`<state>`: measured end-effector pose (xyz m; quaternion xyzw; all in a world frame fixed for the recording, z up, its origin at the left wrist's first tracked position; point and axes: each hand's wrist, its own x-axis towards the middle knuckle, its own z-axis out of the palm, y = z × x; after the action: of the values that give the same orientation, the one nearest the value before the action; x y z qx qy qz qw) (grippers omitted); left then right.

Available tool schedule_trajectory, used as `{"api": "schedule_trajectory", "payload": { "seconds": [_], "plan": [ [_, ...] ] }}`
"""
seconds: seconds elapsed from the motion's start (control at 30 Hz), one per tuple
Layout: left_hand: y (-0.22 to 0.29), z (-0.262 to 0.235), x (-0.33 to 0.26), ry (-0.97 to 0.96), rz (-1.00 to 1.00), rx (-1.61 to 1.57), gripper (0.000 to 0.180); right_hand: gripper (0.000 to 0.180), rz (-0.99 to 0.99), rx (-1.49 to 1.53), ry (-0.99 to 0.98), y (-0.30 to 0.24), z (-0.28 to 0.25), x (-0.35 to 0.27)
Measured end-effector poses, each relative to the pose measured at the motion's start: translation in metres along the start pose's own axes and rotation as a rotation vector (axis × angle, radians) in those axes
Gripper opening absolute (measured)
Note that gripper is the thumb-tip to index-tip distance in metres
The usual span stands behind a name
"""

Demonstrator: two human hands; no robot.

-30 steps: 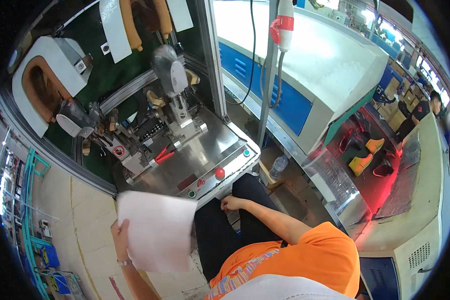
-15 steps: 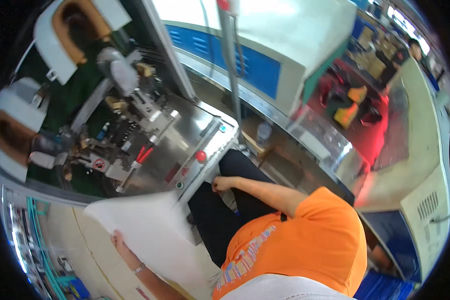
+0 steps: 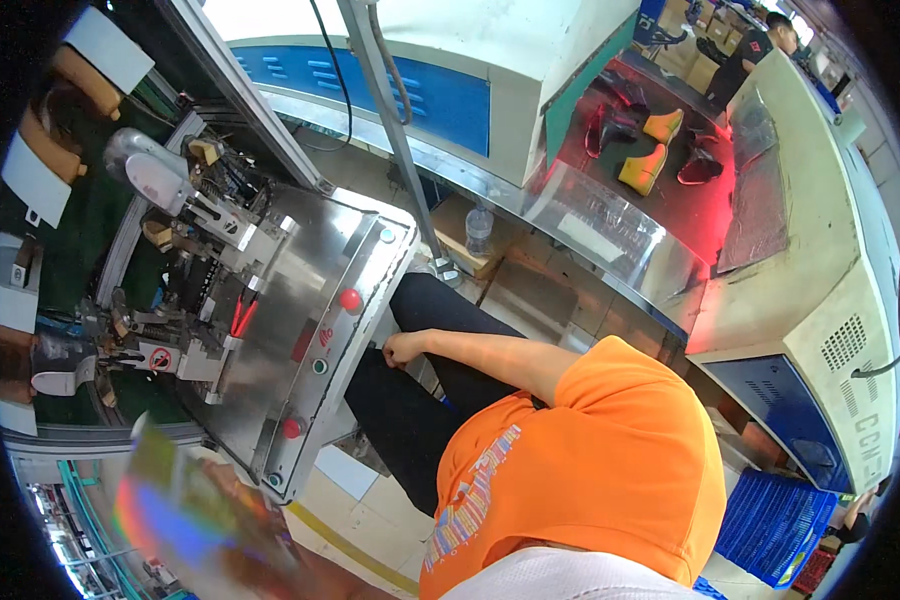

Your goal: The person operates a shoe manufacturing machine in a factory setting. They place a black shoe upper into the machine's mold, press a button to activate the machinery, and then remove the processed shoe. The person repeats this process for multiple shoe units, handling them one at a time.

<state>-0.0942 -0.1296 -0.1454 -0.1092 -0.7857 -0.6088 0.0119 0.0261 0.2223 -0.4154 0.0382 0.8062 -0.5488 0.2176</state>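
A shoe factory floor: a steel machine station [image 3: 300, 330] with red push buttons [image 3: 350, 299] and clamps, a green conveyor belt [image 3: 90, 215] carrying shoe parts, and a red-lit heating tunnel [image 3: 670, 190] with boots [image 3: 642, 168] moving through it.

Bright, even overhead light; we note white glare washing out the cabinet top [image 3: 490, 40] and sheen on the steel machine plate [image 3: 310, 300]. Red glow over the conveyor tunnel [image 3: 710, 200]. Strong fisheye bending, black vignette at the rim. We log motion blur with rainbow smear at lower left.
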Motion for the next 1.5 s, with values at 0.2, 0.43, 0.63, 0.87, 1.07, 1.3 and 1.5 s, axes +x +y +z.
{"api": "schedule_trajectory", "payload": {
  "seconds": [0.2, 0.43, 0.63, 0.87, 1.07, 1.3, 1.5],
  "plan": [
    [-0.001, 0.009, 0.008, -0.12, 0.009, 0.347, 0.027, 0.018, 0.026, -0.031, -0.021, -0.007, -0.003, -0.007],
    [-0.011, 0.02, 0.001, -0.247, -0.068, 0.247, 0.025, 0.017, 0.014, -0.107, -0.026, 0.001, 0.0, 0.0],
    [0.001, 0.031, -0.003, -0.063, -0.029, 0.12, 0.027, 0.016, -0.023, -0.156, -0.047, 0.003, 0.0, 0.002],
    [0.001, 0.033, -0.002, -0.326, -0.156, 0.433, 0.017, 0.013, -0.032, -0.063, -0.008, -0.006, -0.002, -0.007],
    [-0.025, 0.015, -0.01, -0.147, -0.034, -0.156, 0.024, 0.012, -0.031, 0.05, 0.026, -0.002, 0.0, -0.008],
    [-0.036, 0.026, 0.005, -0.35, -0.08, 0.26, 0.02, 0.017, -0.012, 0.052, 0.052, 0.006, 0.003, -0.003],
    [-0.032, 0.033, 0.001, -0.04, -0.195, -0.378, 0.015, 0.012, -0.082, 0.083, 0.022, -0.001, -0.001, -0.006]
  ]
}}
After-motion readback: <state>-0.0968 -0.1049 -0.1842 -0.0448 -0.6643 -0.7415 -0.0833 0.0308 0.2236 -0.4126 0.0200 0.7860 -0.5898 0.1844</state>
